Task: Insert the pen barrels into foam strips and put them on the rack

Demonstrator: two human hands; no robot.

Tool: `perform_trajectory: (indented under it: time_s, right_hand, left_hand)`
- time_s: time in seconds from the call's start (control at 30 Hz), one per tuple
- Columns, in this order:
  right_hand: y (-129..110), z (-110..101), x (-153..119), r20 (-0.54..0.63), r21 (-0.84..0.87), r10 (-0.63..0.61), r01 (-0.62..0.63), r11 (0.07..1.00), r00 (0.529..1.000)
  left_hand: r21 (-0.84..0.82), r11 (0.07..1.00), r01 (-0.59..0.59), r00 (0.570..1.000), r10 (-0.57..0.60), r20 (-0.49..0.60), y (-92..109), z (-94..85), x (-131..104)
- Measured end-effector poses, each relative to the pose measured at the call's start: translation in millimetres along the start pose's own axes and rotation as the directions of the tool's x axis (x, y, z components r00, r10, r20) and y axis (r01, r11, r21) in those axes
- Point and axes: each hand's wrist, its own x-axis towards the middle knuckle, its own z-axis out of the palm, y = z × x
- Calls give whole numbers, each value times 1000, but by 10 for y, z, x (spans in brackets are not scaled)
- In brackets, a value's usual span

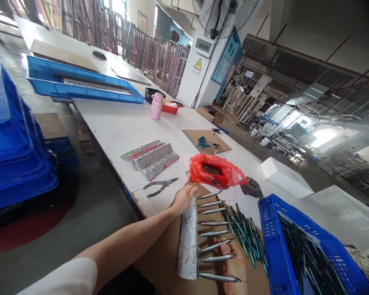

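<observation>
My left hand (186, 199) is closed on the far end of a long bar wrapped in pale, stained tape (188, 246). Several slim silver spindle-shaped pieces (215, 259) with wire tips stick out from the bar's right side in a row. At the nearer part of the row, my right hand (233, 264) has its fingers bent around one of these pieces, partly hidden behind them. A brown board (162, 262) lies under the bar. To the right of the row is a loose pile of dark teal spindle-shaped pieces (246, 233).
A blue crate (269, 246) of similar pieces stands at the right. Beyond my hands are a red plastic bag (199, 162), pliers (161, 187), wrapped bars (155, 159), a second board (190, 137) and a pink bottle (156, 107). Blue bins (15, 151) are stacked left of the table.
</observation>
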Motion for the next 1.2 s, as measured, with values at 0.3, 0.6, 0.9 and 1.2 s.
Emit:
perform_trajectory:
  time_s: [0.3, 0.6, 0.9, 1.2]
  right_hand:
    - [119, -228, 94, 72, -81, 33, -27, 996, 997]
    - [5, -348, 412, 65, -56, 46, -42, 998, 997]
    - [-205, 118, 489, 111, -25, 53, -50, 998, 992]
    - [-249, 144, 547, 176, -27, 2, 3, 1000, 984]
  left_hand:
    - [8, 1000, 15, 1000, -15, 17, 37, 2, -6]
    - [-22, 999, 45, 999, -45, -11, 84, -13, -20]
    - [-17, 999, 29, 1000, -29, -7, 48, -3, -21]
    - [-14, 1000, 13, 1000, -13, -7, 9, 38, -23]
